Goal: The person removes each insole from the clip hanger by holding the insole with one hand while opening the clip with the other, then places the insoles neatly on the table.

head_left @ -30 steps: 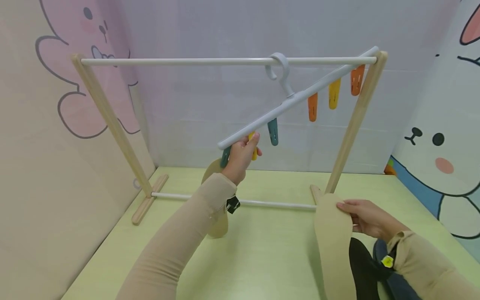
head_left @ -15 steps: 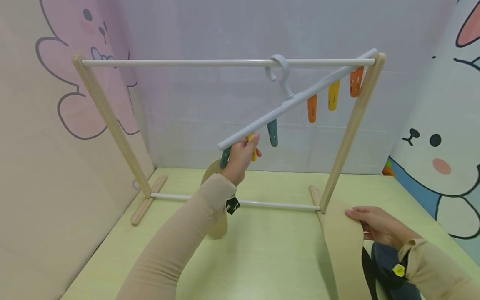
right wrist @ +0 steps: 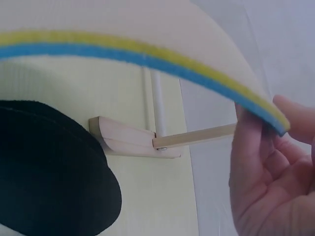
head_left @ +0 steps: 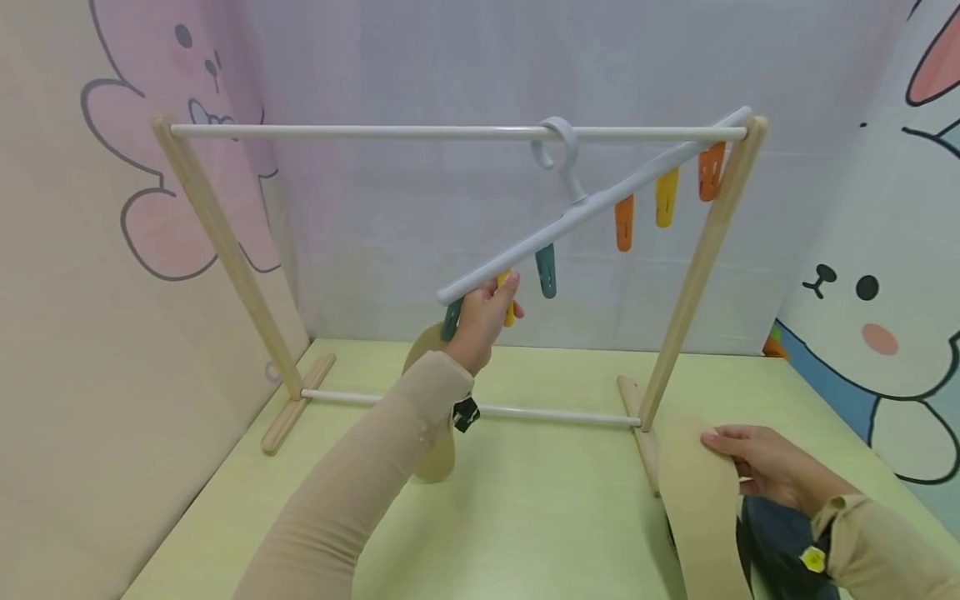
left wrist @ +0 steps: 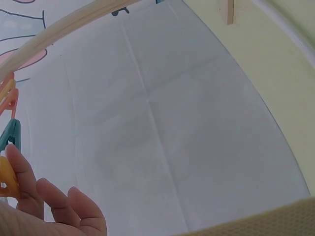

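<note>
My left hand (head_left: 486,325) pinches a yellow clip (head_left: 507,312) near the lowered left end of a white clip hanger (head_left: 517,252); in the left wrist view the yellow clip (left wrist: 8,178) lies by the fingers. A beige insole (head_left: 435,458) hangs under the end teal clip (head_left: 452,320), partly hidden by my left arm. My right hand (head_left: 776,467) pinches the upper end of another beige insole (head_left: 701,508), which droops toward the front. In the right wrist view, that insole's edge (right wrist: 162,63) has yellow and blue layers, its tip between thumb and fingers.
The hanger hooks over the top bar (head_left: 337,132) of a wooden rack with slanted posts (head_left: 701,275). Another teal clip (head_left: 547,271) and several orange and yellow ones hang along it. A dark blue shoe (head_left: 783,533) and black insole (right wrist: 54,172) lie at the right.
My right hand has moved right and slightly down with the insole, which now covers most of the black one. The left hand keeps its place on the clip; the hanger stays tilted.
</note>
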Action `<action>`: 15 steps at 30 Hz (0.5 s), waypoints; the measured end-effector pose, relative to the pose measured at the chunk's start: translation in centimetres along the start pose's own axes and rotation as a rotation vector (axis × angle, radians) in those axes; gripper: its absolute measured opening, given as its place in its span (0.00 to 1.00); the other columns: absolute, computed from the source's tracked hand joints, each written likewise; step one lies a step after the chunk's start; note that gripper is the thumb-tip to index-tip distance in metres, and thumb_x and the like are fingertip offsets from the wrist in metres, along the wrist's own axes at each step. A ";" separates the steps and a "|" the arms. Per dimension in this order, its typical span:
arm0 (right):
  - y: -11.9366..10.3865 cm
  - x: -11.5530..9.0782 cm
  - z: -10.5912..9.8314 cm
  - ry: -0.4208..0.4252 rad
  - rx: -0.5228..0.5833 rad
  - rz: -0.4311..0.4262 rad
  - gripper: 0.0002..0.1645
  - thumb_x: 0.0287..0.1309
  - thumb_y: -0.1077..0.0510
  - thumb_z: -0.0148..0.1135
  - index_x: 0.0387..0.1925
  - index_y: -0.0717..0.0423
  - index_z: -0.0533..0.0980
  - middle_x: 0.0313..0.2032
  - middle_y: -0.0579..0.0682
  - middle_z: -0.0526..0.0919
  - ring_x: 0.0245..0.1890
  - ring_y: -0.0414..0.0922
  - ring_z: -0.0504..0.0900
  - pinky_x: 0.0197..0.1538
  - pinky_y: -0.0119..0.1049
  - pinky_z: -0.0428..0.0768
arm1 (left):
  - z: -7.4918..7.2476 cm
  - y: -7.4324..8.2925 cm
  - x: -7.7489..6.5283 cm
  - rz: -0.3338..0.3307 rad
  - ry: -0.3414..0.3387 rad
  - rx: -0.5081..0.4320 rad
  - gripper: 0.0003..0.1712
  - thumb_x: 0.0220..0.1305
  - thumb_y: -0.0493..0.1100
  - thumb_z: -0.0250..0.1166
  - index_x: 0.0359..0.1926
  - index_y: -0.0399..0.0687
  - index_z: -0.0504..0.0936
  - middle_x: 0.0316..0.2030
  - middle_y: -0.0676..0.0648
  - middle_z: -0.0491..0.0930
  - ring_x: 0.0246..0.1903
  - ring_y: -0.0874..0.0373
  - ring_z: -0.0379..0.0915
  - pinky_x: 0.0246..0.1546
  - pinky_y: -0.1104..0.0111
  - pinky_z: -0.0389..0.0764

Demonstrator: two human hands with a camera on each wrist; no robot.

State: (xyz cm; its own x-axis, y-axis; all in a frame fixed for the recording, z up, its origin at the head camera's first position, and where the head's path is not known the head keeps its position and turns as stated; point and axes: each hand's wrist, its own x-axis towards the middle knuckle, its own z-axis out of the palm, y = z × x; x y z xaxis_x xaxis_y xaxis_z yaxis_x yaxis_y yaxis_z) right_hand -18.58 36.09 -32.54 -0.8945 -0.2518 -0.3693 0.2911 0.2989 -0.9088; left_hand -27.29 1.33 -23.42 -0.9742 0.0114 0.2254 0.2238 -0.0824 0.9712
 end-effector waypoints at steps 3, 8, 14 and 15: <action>0.0 -0.2 -0.2 0.042 -0.038 0.008 0.19 0.71 0.51 0.50 0.48 0.62 0.76 0.32 0.47 0.81 0.32 0.44 0.82 0.36 0.41 0.80 | 0.0 0.1 0.0 0.004 0.000 0.003 0.13 0.72 0.47 0.54 0.40 0.40 0.74 0.18 0.51 0.68 0.21 0.62 0.68 0.32 0.71 0.63; 0.1 -0.5 -0.5 0.098 -0.066 -0.001 0.18 0.72 0.51 0.50 0.43 0.63 0.76 0.30 0.47 0.81 0.30 0.44 0.82 0.35 0.41 0.81 | 0.0 0.3 0.1 -0.004 0.008 0.010 0.14 0.72 0.48 0.54 0.39 0.40 0.75 0.18 0.51 0.68 0.22 0.62 0.68 0.33 0.70 0.63; 0.8 -1.1 -0.9 0.173 -0.044 0.004 0.14 0.71 0.51 0.51 0.39 0.59 0.75 0.29 0.45 0.79 0.27 0.43 0.81 0.34 0.40 0.81 | -0.1 0.5 -0.1 -0.010 0.009 0.003 0.13 0.72 0.47 0.54 0.40 0.40 0.74 0.18 0.51 0.69 0.22 0.61 0.68 0.33 0.70 0.63; 0.9 -1.2 -1.0 0.202 -0.043 0.006 0.14 0.71 0.51 0.51 0.39 0.58 0.75 0.28 0.45 0.79 0.27 0.43 0.81 0.33 0.40 0.81 | -0.1 0.5 -0.1 -0.010 0.010 0.000 0.13 0.72 0.47 0.54 0.41 0.39 0.75 0.18 0.51 0.68 0.22 0.61 0.68 0.33 0.70 0.63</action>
State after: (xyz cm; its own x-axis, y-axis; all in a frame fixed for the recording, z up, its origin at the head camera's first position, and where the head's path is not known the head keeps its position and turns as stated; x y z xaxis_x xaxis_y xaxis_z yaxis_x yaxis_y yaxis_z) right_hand -17.60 37.56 -32.68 -0.9440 -0.0619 -0.3240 0.2852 0.3403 -0.8960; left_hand -27.10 1.19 -22.99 -0.9765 0.0021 0.2153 0.2144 -0.0826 0.9732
